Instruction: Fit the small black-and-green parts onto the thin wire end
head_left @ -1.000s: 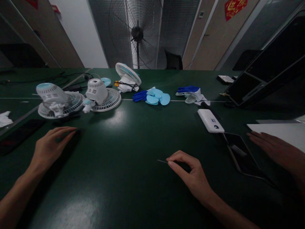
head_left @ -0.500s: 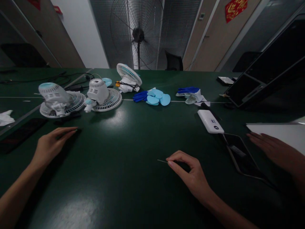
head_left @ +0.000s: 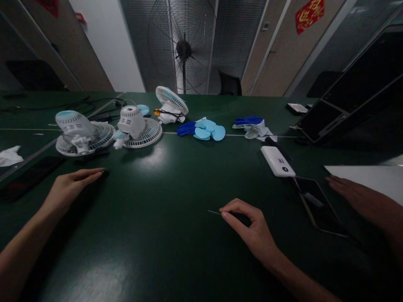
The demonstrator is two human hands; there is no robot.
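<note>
My left hand [head_left: 67, 186] is over the left part of the dark green table, thumb and forefinger pinched together. A tiny dark thing with a speck of green shows at those fingertips; its kind is too small to tell. Nearer the middle, my right hand [head_left: 247, 222] pinches a thin metal pin [head_left: 213, 212] between thumb and forefinger, its free end pointing left. Beyond my left hand lie two white fan heads, one [head_left: 78, 132] at the far left and the other [head_left: 135, 126] beside it. A black phone [head_left: 31, 178] rests left of my left hand.
Farther back are a third small fan [head_left: 171, 105], light-blue fan blades [head_left: 209, 130] and blue-and-white gloves [head_left: 250, 126]. At right lie a white power bank [head_left: 277, 161] and a phone [head_left: 321, 205]. Another person's hand [head_left: 362, 195] rests beside white paper [head_left: 371, 174].
The whole view has shifted slightly. My left thumb and forefinger have come closer together, and a green speck now shows at their tips. The right hand keeps the pin in place.
</note>
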